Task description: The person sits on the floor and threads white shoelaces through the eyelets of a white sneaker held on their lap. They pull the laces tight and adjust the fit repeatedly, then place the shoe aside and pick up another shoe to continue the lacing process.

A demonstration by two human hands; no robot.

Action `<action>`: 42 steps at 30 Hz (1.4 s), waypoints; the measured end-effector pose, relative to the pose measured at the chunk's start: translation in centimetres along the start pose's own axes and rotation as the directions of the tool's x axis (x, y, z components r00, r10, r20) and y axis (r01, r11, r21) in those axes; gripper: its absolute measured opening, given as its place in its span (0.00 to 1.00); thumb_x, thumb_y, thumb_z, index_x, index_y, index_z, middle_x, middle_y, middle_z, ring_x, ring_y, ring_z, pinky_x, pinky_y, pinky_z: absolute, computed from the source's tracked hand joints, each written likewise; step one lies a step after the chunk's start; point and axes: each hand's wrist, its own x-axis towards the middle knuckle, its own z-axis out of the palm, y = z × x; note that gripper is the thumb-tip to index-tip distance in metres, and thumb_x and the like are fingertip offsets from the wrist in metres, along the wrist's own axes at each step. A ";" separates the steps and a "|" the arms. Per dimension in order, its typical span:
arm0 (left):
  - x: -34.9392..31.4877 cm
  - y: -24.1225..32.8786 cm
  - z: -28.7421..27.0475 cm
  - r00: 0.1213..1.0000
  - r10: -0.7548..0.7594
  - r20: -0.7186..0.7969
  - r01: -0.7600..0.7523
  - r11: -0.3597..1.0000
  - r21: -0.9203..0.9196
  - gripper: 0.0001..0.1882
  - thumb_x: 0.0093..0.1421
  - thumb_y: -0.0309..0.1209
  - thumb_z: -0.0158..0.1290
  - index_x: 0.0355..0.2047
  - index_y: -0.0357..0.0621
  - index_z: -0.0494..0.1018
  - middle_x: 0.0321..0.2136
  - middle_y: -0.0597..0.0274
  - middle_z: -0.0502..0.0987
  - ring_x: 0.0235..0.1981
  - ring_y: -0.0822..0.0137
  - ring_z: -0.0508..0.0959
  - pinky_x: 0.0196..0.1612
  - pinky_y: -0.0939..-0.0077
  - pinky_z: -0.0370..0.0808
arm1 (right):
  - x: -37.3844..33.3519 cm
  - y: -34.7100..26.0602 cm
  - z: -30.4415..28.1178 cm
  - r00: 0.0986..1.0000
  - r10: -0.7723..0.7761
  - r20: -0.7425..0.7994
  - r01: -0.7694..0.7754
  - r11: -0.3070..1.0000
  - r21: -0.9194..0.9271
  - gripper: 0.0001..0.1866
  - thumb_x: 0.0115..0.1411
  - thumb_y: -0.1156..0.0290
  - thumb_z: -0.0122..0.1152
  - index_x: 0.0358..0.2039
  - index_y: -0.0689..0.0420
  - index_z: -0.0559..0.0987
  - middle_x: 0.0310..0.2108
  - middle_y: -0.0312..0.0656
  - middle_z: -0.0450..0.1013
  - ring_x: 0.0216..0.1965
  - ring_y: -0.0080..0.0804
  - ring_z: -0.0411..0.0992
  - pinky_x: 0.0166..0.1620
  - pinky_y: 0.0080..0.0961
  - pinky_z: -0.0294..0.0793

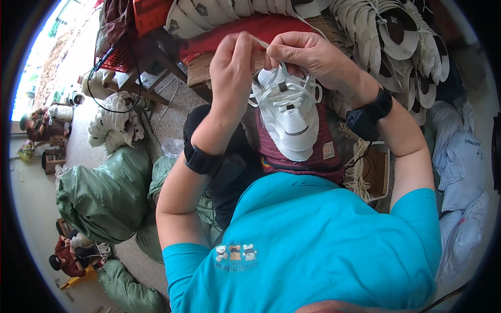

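A white sneaker (292, 128) rests toe toward me on a maroon striped cloth (331, 133) over my lap. White laces (286, 99) cross its tongue, with loops standing out at both sides. Above the shoe's ankle opening, a pale shoelace end (259, 41) runs between my two hands. My left hand (233, 58), slightly blurred, is closed with its fingertips on the lace. My right hand (308, 55) pinches it between thumb and forefinger, its other fingers curled beside the shoe's collar. Part of the heel is hidden behind my right hand.
Strung white shoe uppers (391, 36) hang at the far right; more white pieces lie on red cloth (209, 39) ahead. A wooden stool (138, 78), green sacks (107, 195) and a white bundle (116, 119) stand left. A box with laces (377, 172) is at my right. Other people work at far left.
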 end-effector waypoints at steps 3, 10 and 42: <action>-1.8 -2.5 -0.8 0.991 -0.114 0.069 0.108 0.991 0.080 0.14 0.71 0.38 0.50 0.36 0.39 0.76 0.27 0.73 0.73 0.24 0.84 0.65 0.27 0.89 0.61 | 0.1 0.4 -0.6 0.997 -0.070 -0.006 0.071 0.997 0.032 0.13 0.71 0.60 0.54 0.36 0.55 0.79 0.33 0.31 0.76 0.34 0.14 0.71 0.42 0.15 0.72; 0.4 -2.2 -2.6 0.889 -0.087 0.449 -0.093 0.927 0.364 0.09 0.62 0.29 0.59 0.38 0.35 0.78 0.30 0.69 0.78 0.32 0.79 0.74 0.37 0.80 0.73 | -0.7 -0.5 0.8 0.934 -0.322 0.152 0.356 0.854 -0.380 0.08 0.68 0.69 0.57 0.34 0.58 0.81 0.32 0.31 0.75 0.36 0.18 0.70 0.45 0.19 0.70; -3.0 -7.6 -8.3 0.998 -0.017 -0.060 0.044 0.868 0.495 0.07 0.68 0.28 0.52 0.42 0.37 0.75 0.34 0.64 0.74 0.34 0.73 0.72 0.39 0.80 0.70 | -6.7 4.1 -3.4 0.908 0.067 -0.413 -0.344 0.681 -0.646 0.05 0.62 0.74 0.58 0.32 0.61 0.74 0.20 0.34 0.73 0.22 0.19 0.70 0.28 0.23 0.69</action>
